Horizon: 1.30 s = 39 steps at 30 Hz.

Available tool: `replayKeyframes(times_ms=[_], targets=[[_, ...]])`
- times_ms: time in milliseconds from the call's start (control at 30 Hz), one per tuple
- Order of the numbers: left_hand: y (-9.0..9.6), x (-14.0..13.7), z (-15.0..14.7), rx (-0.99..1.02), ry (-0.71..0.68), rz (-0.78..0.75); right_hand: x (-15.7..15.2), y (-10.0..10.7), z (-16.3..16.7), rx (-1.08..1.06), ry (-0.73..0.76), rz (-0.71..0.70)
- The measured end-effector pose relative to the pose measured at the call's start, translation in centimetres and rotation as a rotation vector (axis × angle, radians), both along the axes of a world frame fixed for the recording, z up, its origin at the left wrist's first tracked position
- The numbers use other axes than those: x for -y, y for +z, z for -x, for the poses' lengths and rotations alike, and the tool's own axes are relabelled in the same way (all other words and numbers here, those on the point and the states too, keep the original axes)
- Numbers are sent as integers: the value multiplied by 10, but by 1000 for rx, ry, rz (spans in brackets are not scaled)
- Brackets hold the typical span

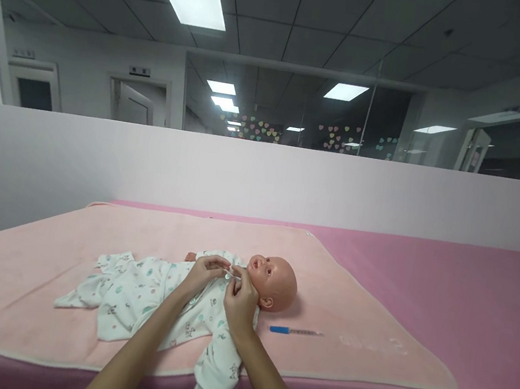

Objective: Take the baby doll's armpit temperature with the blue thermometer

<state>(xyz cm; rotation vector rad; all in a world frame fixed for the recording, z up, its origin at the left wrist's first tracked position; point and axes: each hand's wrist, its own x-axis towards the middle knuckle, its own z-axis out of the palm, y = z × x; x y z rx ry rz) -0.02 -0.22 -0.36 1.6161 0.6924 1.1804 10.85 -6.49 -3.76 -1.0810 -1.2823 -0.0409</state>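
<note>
A baby doll (pixel 276 281) lies on its back, its head to the right, dressed in a white printed baby outfit (pixel 141 287). Both hands meet at the outfit's neckline, just below the doll's chin. My left hand (pixel 209 270) is closed, its fingertips pinching at a thin white tie string (pixel 230 274). Thumb and fingers of my right hand (pixel 242 297) are pressed together on the same string, close to the doll's cheek. Whether the string is knotted is too small to tell. To the right of my right hand lies a thermometer (pixel 304 332) with a blue end.
A peach blanket (pixel 28 289) lies under the doll, over a pink table cover (pixel 483 309). One sleeved doll arm (pixel 218 365) hangs over the table's front edge. A low white partition (pixel 291 186) stands behind the table.
</note>
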Motion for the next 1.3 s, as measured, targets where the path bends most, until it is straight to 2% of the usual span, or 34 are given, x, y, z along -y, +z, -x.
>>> replayKeyframes(times_ms=[400, 600, 800, 1067, 1167, 1300], targets=[[5, 3, 0, -46, -69, 13, 1, 1, -2, -44, -20, -19], [4, 10, -6, -54, -80, -49, 4, 2, -2, -57, 3, 3], [5, 12, -5, 18, -137, 34, 4, 2, -2, -1, 14, 3], [5, 11, -2, 59, -74, 64, 5, 3, -2, 75, -6, 26], [4, 19, 5, -13, -67, -14, 4, 1, -3, 65, 0, 14], [4, 41, 26, -303, 47, -239, -1, -3, -3, 71, -19, -25]])
